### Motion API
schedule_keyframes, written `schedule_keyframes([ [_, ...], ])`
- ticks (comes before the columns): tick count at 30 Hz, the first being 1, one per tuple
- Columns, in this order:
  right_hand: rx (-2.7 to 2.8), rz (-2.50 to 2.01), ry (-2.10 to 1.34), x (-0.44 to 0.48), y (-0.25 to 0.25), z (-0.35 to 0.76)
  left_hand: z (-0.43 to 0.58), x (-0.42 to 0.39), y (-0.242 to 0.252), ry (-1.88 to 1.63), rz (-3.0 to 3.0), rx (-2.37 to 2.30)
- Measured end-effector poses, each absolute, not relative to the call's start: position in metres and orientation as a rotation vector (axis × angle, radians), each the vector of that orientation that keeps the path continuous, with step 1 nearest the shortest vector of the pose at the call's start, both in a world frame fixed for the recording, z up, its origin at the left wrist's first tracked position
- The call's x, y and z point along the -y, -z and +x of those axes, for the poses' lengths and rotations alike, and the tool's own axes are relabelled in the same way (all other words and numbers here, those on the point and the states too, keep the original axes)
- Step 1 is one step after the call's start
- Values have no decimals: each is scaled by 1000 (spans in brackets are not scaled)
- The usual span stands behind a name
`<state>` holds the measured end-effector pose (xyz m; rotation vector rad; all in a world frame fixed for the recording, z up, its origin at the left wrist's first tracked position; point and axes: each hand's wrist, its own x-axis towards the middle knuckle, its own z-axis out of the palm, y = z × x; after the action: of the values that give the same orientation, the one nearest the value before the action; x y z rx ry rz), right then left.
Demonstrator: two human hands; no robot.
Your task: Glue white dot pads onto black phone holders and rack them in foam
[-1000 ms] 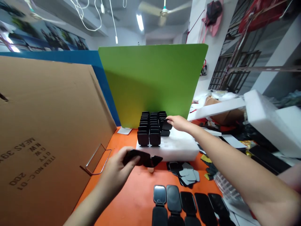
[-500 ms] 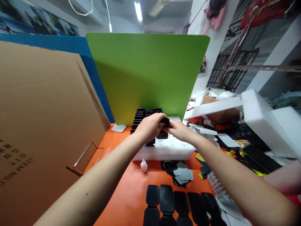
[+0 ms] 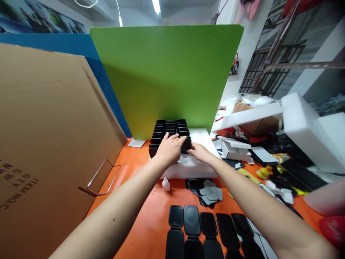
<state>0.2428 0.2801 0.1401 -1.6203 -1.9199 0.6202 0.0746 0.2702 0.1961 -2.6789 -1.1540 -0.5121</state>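
Observation:
Black flat cases (image 3: 159, 131) stand upright in rows in a white foam block (image 3: 201, 136) in front of the green board. My left hand (image 3: 171, 149) is over the front of the rows, its fingers stretched out and apart, fingertips by the upper edge of a black case (image 3: 186, 143). Against that same case's lower right edge, my right hand (image 3: 201, 151) has its thumb and fingers pinched together. Nearer me lie several opened black hinged cases (image 3: 192, 220) side by side on the orange table.
A small white dropper bottle (image 3: 166, 185) stands before the foam, beside a pile of grey and black pads (image 3: 208, 192). A large cardboard box (image 3: 54, 126) and a bent wire frame (image 3: 104, 180) are at left. White foam pieces (image 3: 304, 126) and clutter fill the right.
The black case between my hands has gone down into the front of the right row. My left hand has loosened from it and spread its fingers. The view has shifted slightly.

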Motion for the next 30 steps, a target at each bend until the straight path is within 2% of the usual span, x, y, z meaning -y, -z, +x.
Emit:
schedule_keyframes([
  [4,1878,-1708,-374,-232,-140,242,56,-224,-179,729,-2746,1116],
  [6,2073,-1680,-493,-197,-128,239,38,-182,-150,751,-2890,1191],
  [8,2345,-1640,-707,-164,-108,232,18,-137,-109,551,-3059,1338],
  [12,2545,-1892,-695,-134,-65,212,-4,-79,-38,54,-3124,1759],
  [17,2543,-2080,-782,-140,-56,193,-4,-72,-20,-9,-2995,1986],
  [20,2575,-2051,-747,-137,-62,190,-3,-59,-22,148,-2949,1850],
  [25,2596,-2033,-615,-124,-61,191,-1,-21,-17,481,-3106,1106],
  [30,2549,-2018,-799,-131,-56,196,3,-10,-15,607,-2902,988],
])
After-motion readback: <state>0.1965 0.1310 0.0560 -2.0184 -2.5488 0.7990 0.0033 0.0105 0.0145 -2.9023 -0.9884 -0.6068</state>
